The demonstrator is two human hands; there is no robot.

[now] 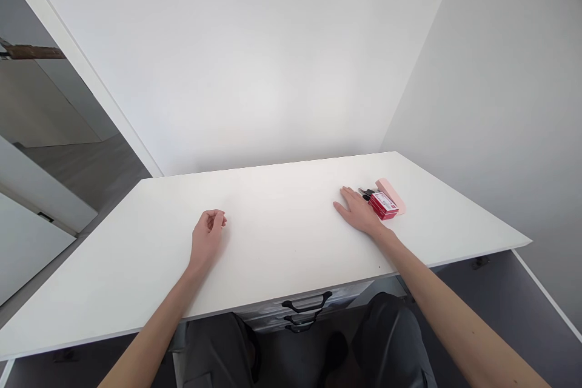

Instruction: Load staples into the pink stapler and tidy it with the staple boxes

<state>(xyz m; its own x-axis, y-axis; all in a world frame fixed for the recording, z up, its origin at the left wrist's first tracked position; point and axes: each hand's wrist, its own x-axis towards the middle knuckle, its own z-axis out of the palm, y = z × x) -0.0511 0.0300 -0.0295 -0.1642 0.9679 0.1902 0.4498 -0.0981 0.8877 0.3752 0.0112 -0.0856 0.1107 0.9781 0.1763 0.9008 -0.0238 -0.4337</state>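
My left hand (210, 236) rests on its side on the white tabletop (277, 230), left of the middle. Its fingers are curled in towards the thumb, and nothing shows in them. Further right, my right hand (357, 211) lies palm down with the fingers stretched out. Its outer edge is close against a small red and white box (383, 205); I cannot tell whether they touch. Behind that box are a pink, rounded flat item (391, 195) and some black and metal keys (366, 193), partly hidden by the box and my hand.
A white wall (282, 60) stands behind the table, and a grey wall (509, 91) is at the right. Black drawer handles (307, 303) stick out below the front edge, between my knees. An open doorway shows grey floor (82, 170) at the left.
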